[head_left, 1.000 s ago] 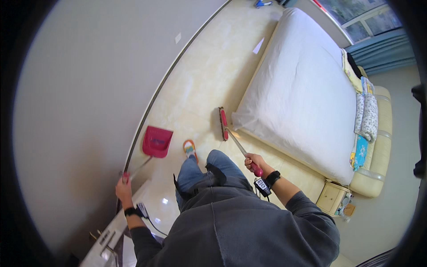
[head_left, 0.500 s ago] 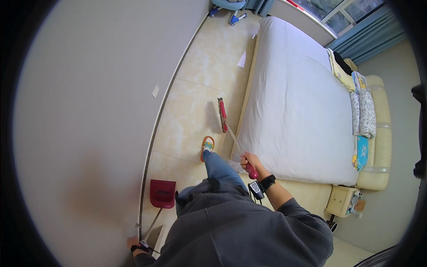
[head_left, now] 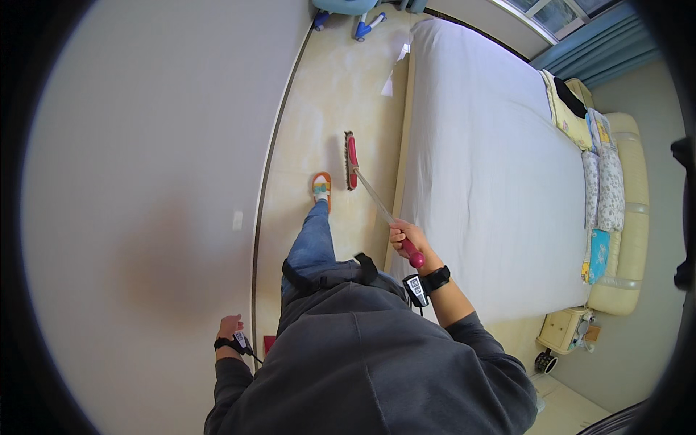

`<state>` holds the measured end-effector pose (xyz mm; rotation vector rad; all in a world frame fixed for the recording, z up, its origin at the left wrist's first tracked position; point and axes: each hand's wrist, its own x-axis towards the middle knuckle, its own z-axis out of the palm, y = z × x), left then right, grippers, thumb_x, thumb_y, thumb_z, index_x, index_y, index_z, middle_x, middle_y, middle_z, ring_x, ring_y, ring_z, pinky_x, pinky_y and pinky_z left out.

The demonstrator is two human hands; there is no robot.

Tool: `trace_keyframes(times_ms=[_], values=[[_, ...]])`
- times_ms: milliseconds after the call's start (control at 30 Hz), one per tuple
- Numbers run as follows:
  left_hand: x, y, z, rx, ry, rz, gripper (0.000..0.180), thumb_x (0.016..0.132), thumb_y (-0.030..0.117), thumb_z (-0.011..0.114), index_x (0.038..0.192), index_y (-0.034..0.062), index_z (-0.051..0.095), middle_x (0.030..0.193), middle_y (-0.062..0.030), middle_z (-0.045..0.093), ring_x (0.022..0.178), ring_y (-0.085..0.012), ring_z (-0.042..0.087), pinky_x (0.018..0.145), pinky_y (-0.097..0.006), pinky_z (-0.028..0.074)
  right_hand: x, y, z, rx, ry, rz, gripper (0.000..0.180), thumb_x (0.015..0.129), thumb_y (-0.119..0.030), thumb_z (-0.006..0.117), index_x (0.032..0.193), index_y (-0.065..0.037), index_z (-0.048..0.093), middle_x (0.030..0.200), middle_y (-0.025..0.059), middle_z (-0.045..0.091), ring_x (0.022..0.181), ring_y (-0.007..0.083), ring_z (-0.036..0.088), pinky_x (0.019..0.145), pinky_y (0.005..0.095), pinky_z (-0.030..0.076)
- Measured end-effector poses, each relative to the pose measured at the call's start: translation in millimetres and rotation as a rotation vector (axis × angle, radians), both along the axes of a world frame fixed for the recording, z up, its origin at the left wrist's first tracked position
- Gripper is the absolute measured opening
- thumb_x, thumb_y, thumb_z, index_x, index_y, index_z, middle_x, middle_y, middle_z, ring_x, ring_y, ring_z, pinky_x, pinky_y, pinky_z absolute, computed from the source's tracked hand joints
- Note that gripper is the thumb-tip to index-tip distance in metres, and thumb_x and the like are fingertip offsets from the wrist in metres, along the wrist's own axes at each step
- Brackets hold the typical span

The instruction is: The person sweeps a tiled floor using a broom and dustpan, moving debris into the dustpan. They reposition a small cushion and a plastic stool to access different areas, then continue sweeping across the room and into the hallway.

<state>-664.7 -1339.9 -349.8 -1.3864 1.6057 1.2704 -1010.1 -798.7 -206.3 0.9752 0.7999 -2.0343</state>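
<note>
My right hand [head_left: 410,241] is closed around the red grip of a long-handled broom [head_left: 373,196], in front of my body and beside the bed. The thin pale shaft slants forward and left to a red head with dark bristles, at floor level just ahead of my left foot. My left hand [head_left: 230,326] is out near the wall, fingers stretched out and nothing visible in it. A small part of a dark red dustpan [head_left: 269,342] shows between my left forearm and my body; the rest is hidden by my jacket.
A bed [head_left: 500,167] with a white sheet fills the right side, folded bedding at its headboard. On the left runs a grey wall [head_left: 152,145] with a dark skirting line. A blue wheeled chair [head_left: 346,7] stands at the far end, and a cream nightstand [head_left: 562,330] at right.
I have stepped forward along the floor strip, so the dustpan has slipped mostly behind my body. The broom has moved forward with my right hand. My left hand has swung forward along the wall.
</note>
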Motion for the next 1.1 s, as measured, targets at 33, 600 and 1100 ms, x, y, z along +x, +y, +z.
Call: trace_keyframes(times_ms=[33, 600, 1100], values=[[-47, -9, -5, -0.024, 0.043, -0.006, 0.03, 0.081, 0.025, 0.056, 0.091, -0.0029, 0.056, 0.074, -0.0137, 0.06, 0.062, -0.0213, 0.06, 0.057, -0.033, 0.05, -27, -1, 1, -0.016, 0.011, 0.011, 0.018, 0.083, -0.006, 0.046, 0.097, -0.014, 0.037, 0.057, -0.0026, 0.038, 0.04, 0.0052, 0.036, 0.034, 0.0196, 0.028], [-902, 147, 138, -0.22, 0.905, -0.776, 0.028, 0.078, 0.027, 0.059, 0.092, 0.003, 0.061, 0.083, -0.0124, 0.063, 0.079, -0.023, 0.059, 0.073, -0.031, 0.046, -428, 48, 106, -0.052, 0.069, -0.226, 0.008, 0.086, -0.005, 0.041, 0.086, -0.013, 0.039, 0.056, -0.0056, 0.037, 0.04, 0.0027, 0.035, 0.034, 0.0173, 0.027], [-1050, 88, 64, -0.136, 0.494, -0.446, 0.028, 0.081, 0.023, 0.057, 0.094, -0.0025, 0.058, 0.079, -0.0089, 0.061, 0.069, -0.0159, 0.058, 0.06, -0.028, 0.05, -853, 127, 108, -0.308, 0.075, -0.163, 0.026, 0.087, -0.012, 0.042, 0.061, -0.015, 0.036, 0.049, -0.0083, 0.035, 0.038, 0.0029, 0.035, 0.036, 0.0183, 0.028]])
